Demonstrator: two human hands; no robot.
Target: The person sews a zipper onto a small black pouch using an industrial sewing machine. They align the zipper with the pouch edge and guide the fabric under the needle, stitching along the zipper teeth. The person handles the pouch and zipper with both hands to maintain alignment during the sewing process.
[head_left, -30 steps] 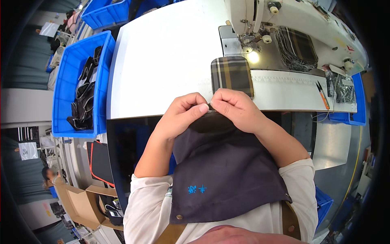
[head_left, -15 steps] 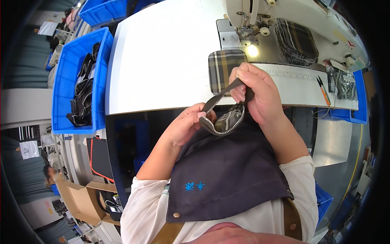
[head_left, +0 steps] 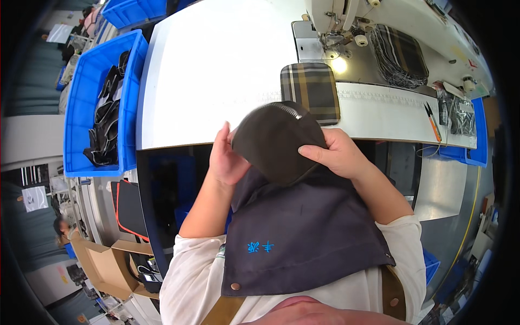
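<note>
A dark brown fabric pouch [head_left: 279, 146] with a metal zipper [head_left: 290, 111] along its top edge is held up before my apron, its plain side facing me. My right hand [head_left: 340, 154] grips its right edge, thumb on the near face and the other fingers partly hidden behind. At its left edge is my left hand [head_left: 226, 160], thumb raised off the fabric and fingers apart, some tips hidden by the pouch. Just beyond, a plaid rounded panel [head_left: 319, 93] lies on the white table [head_left: 211, 70], partly covered by the pouch.
A sewing machine [head_left: 338, 27] with its lamp lit stands at the far right, beside a stack of plaid panels [head_left: 401, 57]. Orange-handled snips [head_left: 433, 123] lie near packaged parts [head_left: 460, 116]. A blue bin [head_left: 81, 114] of dark zippered strips stands left of the table.
The pouch has turned from its gaping zipper opening to its flat dark side. My left hand has loosened from the zipper edge and moved left; my right hand has come lower.
</note>
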